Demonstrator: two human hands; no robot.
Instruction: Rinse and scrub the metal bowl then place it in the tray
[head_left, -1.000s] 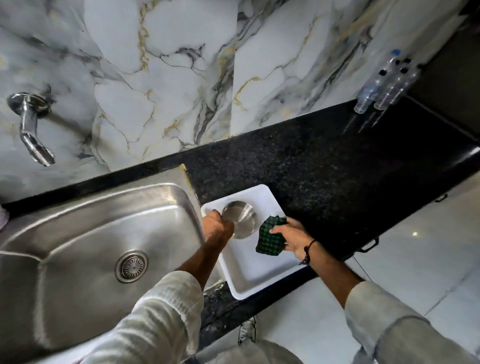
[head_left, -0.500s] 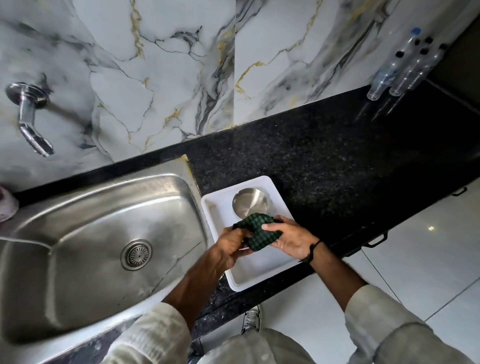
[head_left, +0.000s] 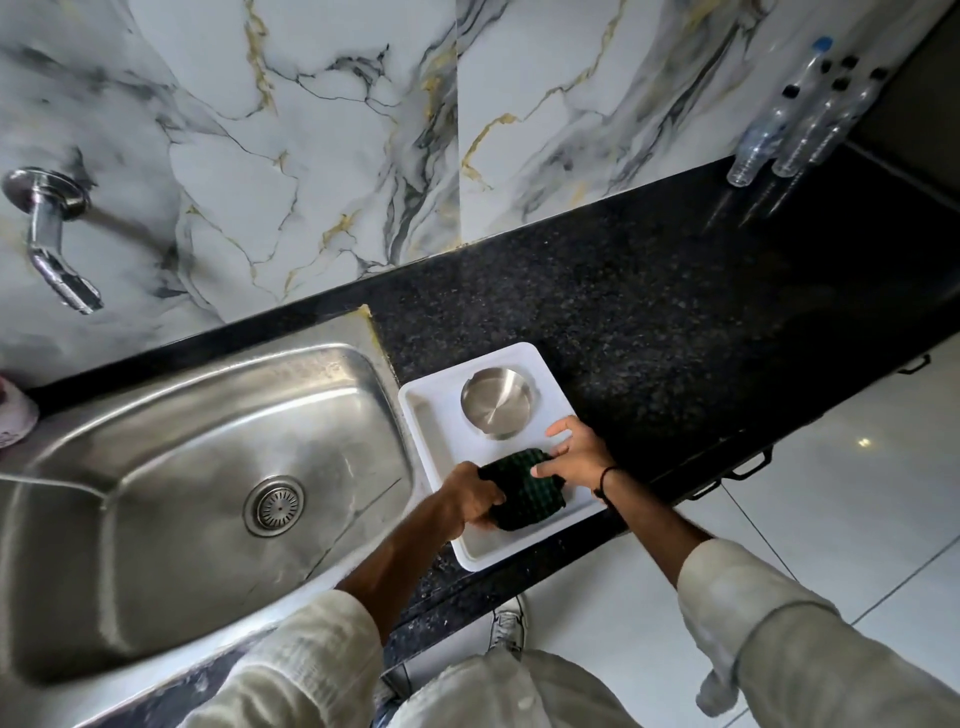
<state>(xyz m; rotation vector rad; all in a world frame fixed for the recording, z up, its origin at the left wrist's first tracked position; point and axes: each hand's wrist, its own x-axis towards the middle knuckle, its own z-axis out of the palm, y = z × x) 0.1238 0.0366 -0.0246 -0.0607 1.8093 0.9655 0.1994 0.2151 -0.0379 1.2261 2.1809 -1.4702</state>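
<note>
The metal bowl (head_left: 496, 401) stands upright in the far half of the white tray (head_left: 426, 415) on the black counter, with no hand on it. Just nearer to me, over the tray's middle, both hands hold a dark green checked cloth (head_left: 524, 488). My left hand (head_left: 470, 499) grips its left edge with the fingers curled around it. My right hand (head_left: 576, 454) presses on its right side, fingers spread, a black band on the wrist.
The steel sink (head_left: 197, 467) with its drain (head_left: 274, 505) lies left of the tray, and a wall tap (head_left: 52, 234) hangs above it. Several plastic bottles (head_left: 795, 119) stand at the counter's far right. A pink thing (head_left: 15, 415) sits at the left edge.
My left hand let go of the bowl, which now rests in the tray, and came back to the cloth. Both hands now hold the cloth over the tray.
</note>
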